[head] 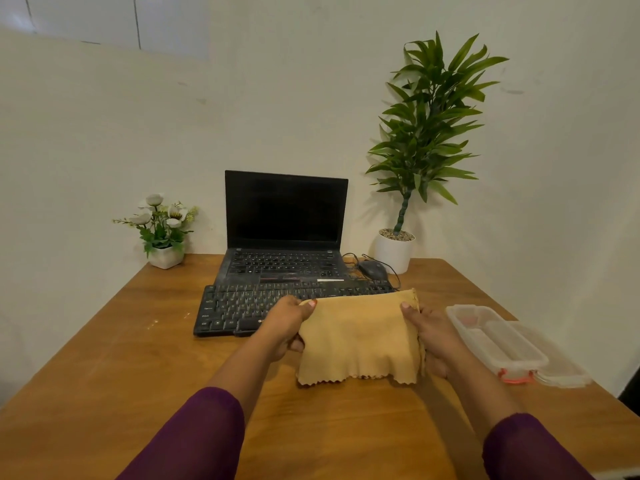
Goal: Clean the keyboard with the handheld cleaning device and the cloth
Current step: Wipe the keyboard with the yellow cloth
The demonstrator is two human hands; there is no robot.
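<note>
Left hand point(285, 327): closed on the left edge of the cloth point(360, 337), thumb on top, fingers curled beneath.
Right hand point(433, 336): closed on the cloth's right edge in the same way.
Cloth: tan, stretched flat between both hands, its scalloped lower hem hanging just above the table point(104, 358) — its top edge hides the right half of the keyboard point(242, 306).
Keyboard: black, lying across the middle of the table in front of the open laptop point(285, 230), its far edge overlapping the laptop's palm rest; left half in plain view.
Cleaning device: not visible.
Open room: broad bare wood to the left of the keyboard and in the foreground under the forearms.
Right side: a clear plastic container point(498, 341) with its lid point(557, 368) beside it, near the table's right edge and just beside the right hand.
Back edge: small flower pot point(165, 233) at left, mouse point(372, 270) and tall potted plant point(415, 161) at right, against the wall.
Writing: key legends too small to read — the laptop screen is dark.
</note>
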